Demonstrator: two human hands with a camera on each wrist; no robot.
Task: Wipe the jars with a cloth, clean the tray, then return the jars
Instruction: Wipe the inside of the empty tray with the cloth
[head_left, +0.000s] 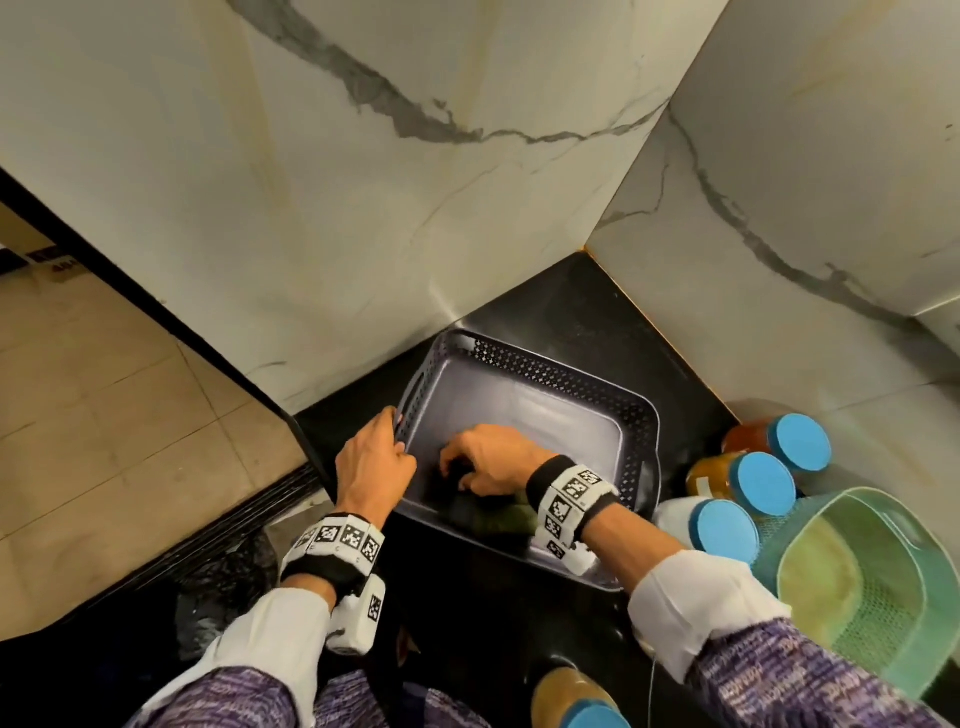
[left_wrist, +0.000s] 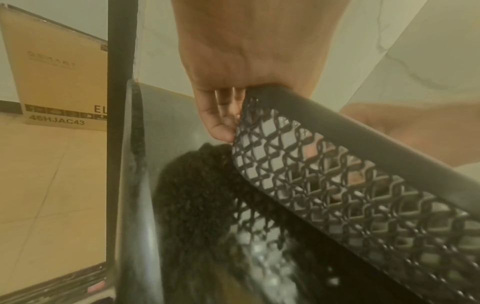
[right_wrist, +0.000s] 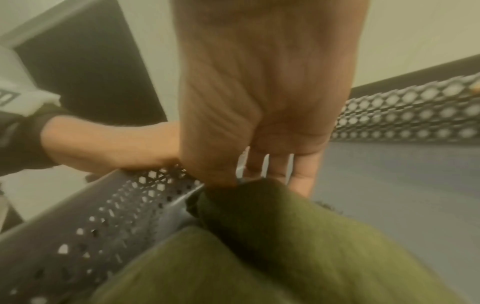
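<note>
A grey perforated tray (head_left: 571, 376) stands on the black counter in the wall corner, with no jars in it. My left hand (head_left: 375, 457) grips its left rim, fingers curled over the edge; the left wrist view shows that hand (left_wrist: 233, 98) on the tray rim (left_wrist: 363, 135). My right hand (head_left: 480, 460) is inside the tray near its left wall, holding a bunched olive-green cloth (head_left: 501, 514) against the floor. From the right wrist, the hand (right_wrist: 262, 168) closes on the cloth (right_wrist: 272, 246) beside the tray wall (right_wrist: 103, 218). Three blue-lidded jars (head_left: 763, 483) lie to the tray's right.
A light green mesh basket (head_left: 857, 571) sits at the right front, close to the jars. Another blue-lidded jar (head_left: 582, 699) is at the bottom edge. Marble walls (head_left: 363, 208) close in behind and to the right. The counter edge (head_left: 291, 441) drops to a tiled floor on the left.
</note>
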